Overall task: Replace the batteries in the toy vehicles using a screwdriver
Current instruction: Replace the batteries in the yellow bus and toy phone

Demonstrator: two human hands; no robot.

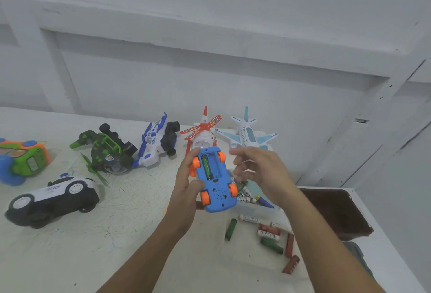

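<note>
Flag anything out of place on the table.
Loose batteries lie scattered on the table beside the clear box, not in it. The blue car in the left hand is belly-up, compartment uncovered, one green battery inside.

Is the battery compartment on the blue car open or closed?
Open: the blue car is held underside up, its bay uncovered, one green battery inside.
</note>
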